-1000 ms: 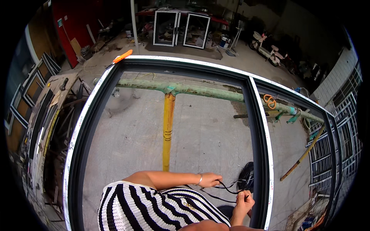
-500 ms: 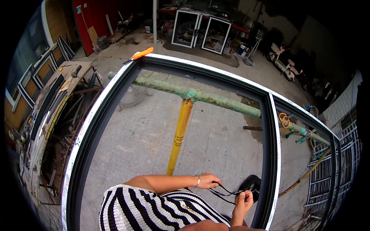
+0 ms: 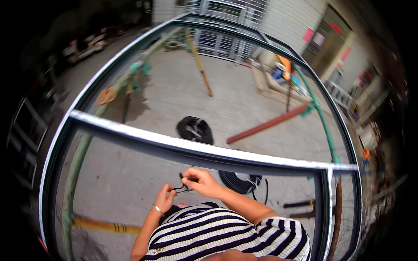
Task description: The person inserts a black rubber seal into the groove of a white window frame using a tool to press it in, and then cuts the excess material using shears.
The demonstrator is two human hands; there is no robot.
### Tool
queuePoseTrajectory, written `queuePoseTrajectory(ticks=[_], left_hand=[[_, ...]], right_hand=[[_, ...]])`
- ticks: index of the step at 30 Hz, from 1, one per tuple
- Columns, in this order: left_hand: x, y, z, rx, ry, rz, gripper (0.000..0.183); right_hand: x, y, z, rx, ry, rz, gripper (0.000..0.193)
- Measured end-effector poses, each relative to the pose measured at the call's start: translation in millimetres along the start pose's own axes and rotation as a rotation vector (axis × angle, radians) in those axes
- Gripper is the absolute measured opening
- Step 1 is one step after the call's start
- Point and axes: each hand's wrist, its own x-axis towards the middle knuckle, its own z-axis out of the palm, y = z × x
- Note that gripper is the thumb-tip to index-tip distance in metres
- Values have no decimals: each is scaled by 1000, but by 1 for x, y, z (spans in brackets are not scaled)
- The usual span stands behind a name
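Left hand: mine (image 3: 164, 199), lower centre of frame, fingers pinching the black strip (image 3: 177, 188); silver bracelet (image 3: 159, 210) on the wrist.
Right hand: mine (image 3: 203, 182), just beside the left and a bit higher, thumb and fingers pinching the same strip, a short piece sticking up past my fingertips.
Black strip: lower centre, short stretch running between my two hands; exact ends blurred, can't tell.
Window frame: big white-and-dark frame (image 3: 174, 140) around my hands, its crossbar running over mid-frame just above them.
Coils: one black coil (image 3: 235, 182) on the floor (image 3: 170, 93), right of my right hand; a black bundle (image 3: 194, 129) beyond the crossbar, centre.
Poles: green one (image 3: 78, 165) at left, yellow one (image 3: 198, 63) upper centre, red-brown one (image 3: 267, 125) slanting right of centre.
Orange handles: looped pair (image 3: 106, 96), left of frame, blurred.
My top: black-and-white stripes (image 3: 217, 232), bottom edge.
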Motion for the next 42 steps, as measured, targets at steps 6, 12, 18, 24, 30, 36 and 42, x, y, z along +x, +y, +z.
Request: queuePoseTrajectory(ticks=[6,12,18,24,30,36,42], left_hand=[[79,26,58,-130,-551,50,8],[109,64,147,-47,-1108,146,12],[107,76,222,-102,-1465,201,18],[77,118,288,-148,-1664,252,14],[57,164,334,-166,-1765,356,14],[53,165,343,-206,-1791,288,15],[56,155,345,-227,-1757,390,15]], right_hand=[[-74,1,-45,-150,598,-189,12],[-186,9,-37,103,1352,-99,13],[-251,10,-21,152,1855,-81,15],[-306,-2,-14,158,2048,-292,13],[-344,4,-10,-20,2254,-325,12],[-349,0,-10,-3,2199,-259,15],[-351,4,-12,-7,2165,-180,21]])
